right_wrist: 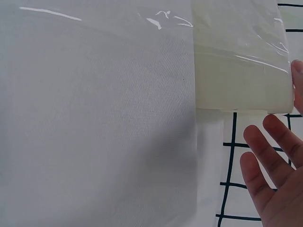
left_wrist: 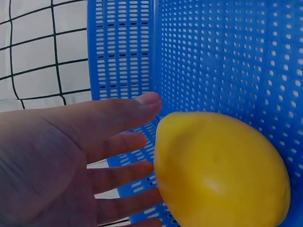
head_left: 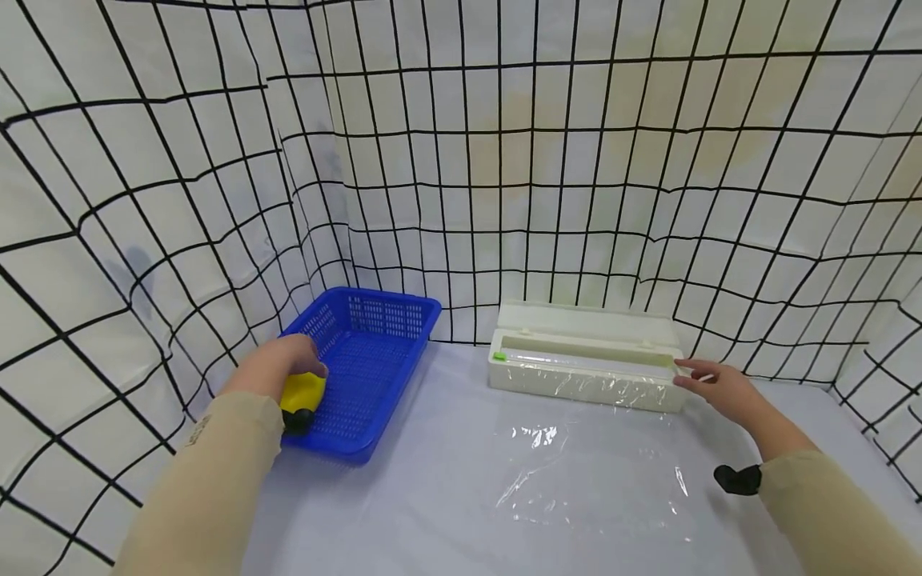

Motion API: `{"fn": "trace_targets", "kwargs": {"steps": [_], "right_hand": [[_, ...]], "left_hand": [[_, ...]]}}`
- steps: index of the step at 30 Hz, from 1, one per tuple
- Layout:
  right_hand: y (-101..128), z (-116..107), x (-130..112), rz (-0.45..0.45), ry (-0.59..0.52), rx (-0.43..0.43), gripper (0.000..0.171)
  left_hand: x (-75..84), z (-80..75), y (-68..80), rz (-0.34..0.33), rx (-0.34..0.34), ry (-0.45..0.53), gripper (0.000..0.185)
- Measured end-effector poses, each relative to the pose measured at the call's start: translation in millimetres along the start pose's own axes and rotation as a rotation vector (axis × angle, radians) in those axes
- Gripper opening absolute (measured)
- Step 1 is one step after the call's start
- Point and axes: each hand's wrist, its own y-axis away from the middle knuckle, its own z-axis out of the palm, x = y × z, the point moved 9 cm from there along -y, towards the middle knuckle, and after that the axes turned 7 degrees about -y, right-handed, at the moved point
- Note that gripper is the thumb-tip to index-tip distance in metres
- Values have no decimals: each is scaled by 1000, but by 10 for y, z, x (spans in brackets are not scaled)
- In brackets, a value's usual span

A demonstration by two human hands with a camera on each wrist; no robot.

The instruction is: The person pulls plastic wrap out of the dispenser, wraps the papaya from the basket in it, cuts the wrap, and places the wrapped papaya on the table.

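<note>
A smooth yellow fruit (left_wrist: 222, 170), possibly a mango or lemon, lies in the near left part of a blue plastic basket (head_left: 382, 400). Beside it is my left hand (head_left: 270, 368), reaching over the basket's left rim. In the left wrist view its fingers are extended, their tips close to or touching the fruit. At the right end of a white cling film box (head_left: 576, 384) is my right hand (head_left: 723, 392), thumb and fingers loosely spread, fingertips at the box's corner. The box's lid (head_left: 591, 320) stands raised. Clear film (head_left: 598, 472) stretches from the box over the table.
A green slider (head_left: 499, 356) sits at the left end of the box's rail. Behind and on both sides rise black wire grid panels (head_left: 533, 184) backed by white cloth. White cloth covers the table (head_left: 432, 496).
</note>
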Motion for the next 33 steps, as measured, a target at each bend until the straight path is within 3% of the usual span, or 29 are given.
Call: {"fn": "trace_targets", "kwargs": {"steps": [3,12,23,33], "right_hand": [[-2,28,36,5,-10,-3,80],[-4,55,17,15,-35,2,82],[6,58,67,2,-54,-33,80],[21,84,79,-18,-128,-54,72]], "left_hand": [[-67,76,-17,-20,-63,4,60],[-299,192,-56,-57,-111,107,72],[-293,238,-50,-95,-172,142,86],[-276,278,19,-51,-195,137,91]]}}
